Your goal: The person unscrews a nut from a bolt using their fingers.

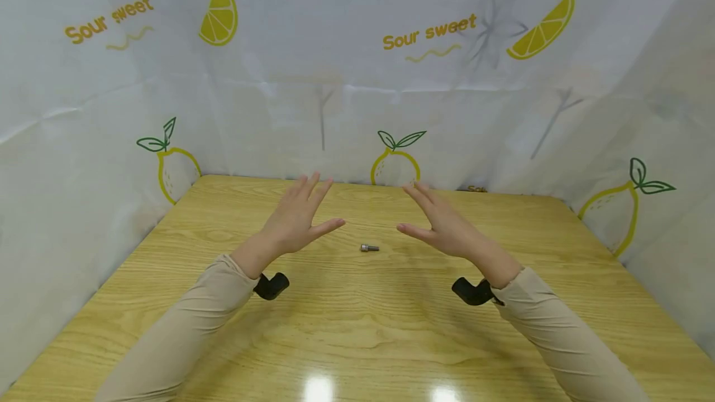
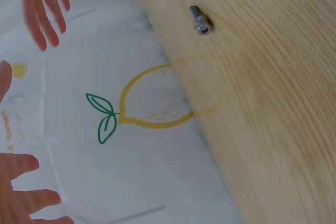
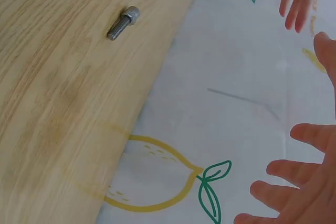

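A small metal socket-head bolt (image 1: 369,247) lies on its side on the wooden table, between the two hands. Its hollow head shows in the left wrist view, where the bolt (image 2: 200,21) is near the top; the threaded shank of the bolt (image 3: 123,23) is plain in the right wrist view. My left hand (image 1: 298,216) is raised to the left of the bolt, fingers spread and holding nothing. On the other side my right hand (image 1: 444,222) is held up likewise, fingers apart, nothing in it. Neither hand touches the bolt.
The wooden table (image 1: 357,327) stretches under both arms. Behind it and at its sides hangs a white cloth (image 1: 279,123) printed with lemons and lettering. A black device (image 1: 272,286) is on the left wrist, another black device (image 1: 472,291) on the right.
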Demonstrator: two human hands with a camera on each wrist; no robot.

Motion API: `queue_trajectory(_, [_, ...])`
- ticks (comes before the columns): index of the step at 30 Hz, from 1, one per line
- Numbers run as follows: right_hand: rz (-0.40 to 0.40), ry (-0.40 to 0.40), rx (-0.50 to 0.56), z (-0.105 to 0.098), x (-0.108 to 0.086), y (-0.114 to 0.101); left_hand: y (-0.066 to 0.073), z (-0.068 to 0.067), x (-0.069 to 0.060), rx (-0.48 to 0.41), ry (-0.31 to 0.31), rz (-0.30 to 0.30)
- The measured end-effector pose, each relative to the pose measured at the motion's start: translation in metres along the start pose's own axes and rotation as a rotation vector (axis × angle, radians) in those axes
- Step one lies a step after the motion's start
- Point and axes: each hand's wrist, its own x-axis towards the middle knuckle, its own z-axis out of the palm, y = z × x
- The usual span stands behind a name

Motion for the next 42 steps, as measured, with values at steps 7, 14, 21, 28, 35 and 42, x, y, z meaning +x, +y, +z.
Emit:
queue_trajectory(7, [-0.047,0.0,0.164,0.006,0.004,0.002,0.0,0.004,0.002,-0.113,0.005,0.032])
queue_trajectory(14, [-0.052,-0.016,0.316,0.017,0.008,0.01,-0.003,0.016,0.007,-0.258,-0.051,0.011])
queue_trajectory(21, [0.005,-0.058,0.429,0.032,0.017,0.023,-0.007,0.026,0.01,-0.344,-0.128,0.023])
queue_trajectory(28, [0.07,-0.087,0.45,0.044,0.022,0.028,-0.008,0.04,0.018,-0.421,-0.157,0.016])
queue_trajectory(35, [0.115,-0.122,0.503,0.054,0.027,0.031,-0.01,0.054,0.025,-0.473,-0.182,-0.03])
queue_trajectory(42, [0.196,-0.18,0.569,0.064,0.033,0.032,-0.006,0.067,0.031,-0.486,-0.203,-0.073])
